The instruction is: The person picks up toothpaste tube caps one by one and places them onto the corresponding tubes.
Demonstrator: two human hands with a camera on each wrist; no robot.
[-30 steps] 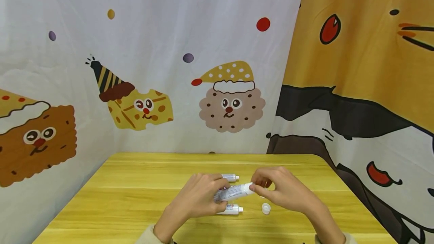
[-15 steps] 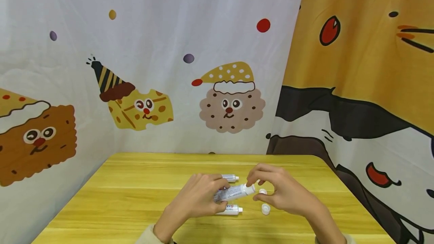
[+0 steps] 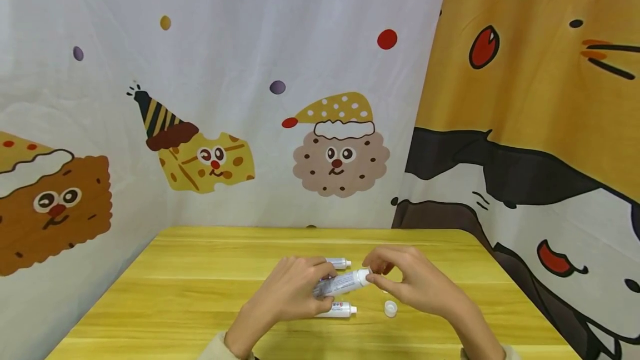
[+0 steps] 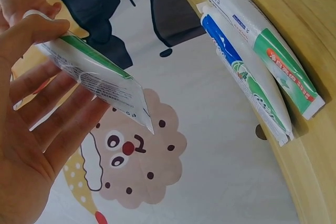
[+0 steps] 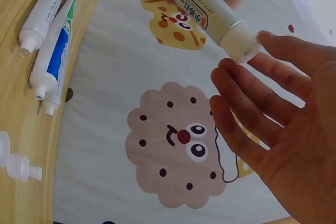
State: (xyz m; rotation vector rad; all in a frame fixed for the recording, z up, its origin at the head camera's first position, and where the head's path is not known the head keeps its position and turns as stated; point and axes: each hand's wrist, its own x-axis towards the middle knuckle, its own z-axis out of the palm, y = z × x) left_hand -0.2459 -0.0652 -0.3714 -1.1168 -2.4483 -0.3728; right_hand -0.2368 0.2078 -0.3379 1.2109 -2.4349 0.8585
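Note:
My left hand (image 3: 295,290) grips a white toothpaste tube (image 3: 342,284) by its body, thumb on one side and fingers on the other. The tube is raised above the table, tilted with its capped end up and to the right. In the left wrist view its flat crimped tail (image 4: 142,109) hangs past the fingers, with a green stripe along one edge. My right hand (image 3: 420,282) pinches the white cap (image 5: 240,43) at the tube's end between thumb and index finger; its other fingers are loosely bent beside it.
Uncapped toothpaste tubes lie on the wooden table (image 3: 210,293): one behind the held tube (image 3: 339,263), another in front (image 3: 340,310). A loose white cap (image 3: 390,309) lies near the right hand, and more small caps (image 5: 18,166) show in the right wrist view. A cartoon-printed curtain (image 3: 225,43) hangs behind.
The right fingers came off the cap and spread half a second ago, and are now closed around it again. The left hand keeps its grip on the tube nearly in place.

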